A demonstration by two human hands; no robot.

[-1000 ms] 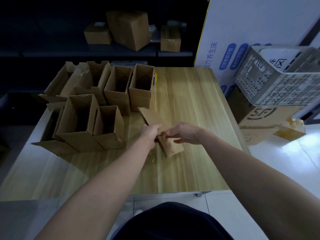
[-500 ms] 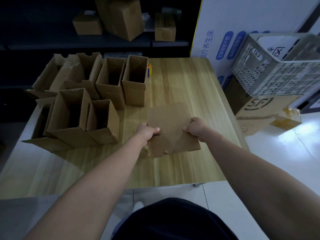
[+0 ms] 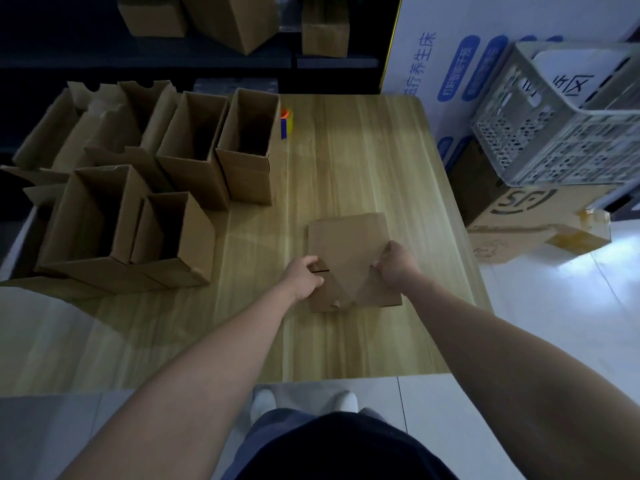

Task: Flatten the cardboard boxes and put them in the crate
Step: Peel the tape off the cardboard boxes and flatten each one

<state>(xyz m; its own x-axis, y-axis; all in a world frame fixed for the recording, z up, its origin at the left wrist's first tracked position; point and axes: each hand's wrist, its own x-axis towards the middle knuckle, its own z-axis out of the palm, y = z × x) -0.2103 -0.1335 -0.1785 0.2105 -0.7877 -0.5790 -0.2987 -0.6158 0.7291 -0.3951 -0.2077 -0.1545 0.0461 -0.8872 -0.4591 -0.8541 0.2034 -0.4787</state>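
L hand [image 3: 304,276], R hand [image 3: 397,265] pinch flat box [image 3: 346,237] edges; crate [image 3: 554,147] far right.

Wooden table [image 3: 363,168] bears open boxes [image 3: 194,157], flattened box [image 3: 349,251].

Wooden table [image 3: 346,174], small coloured object [image 3: 286,123] — white shoes [image 3: 344,401]

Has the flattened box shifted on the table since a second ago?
Yes. The flattened box has moved right, away from the upright boxes and nearer the right edge of the table.
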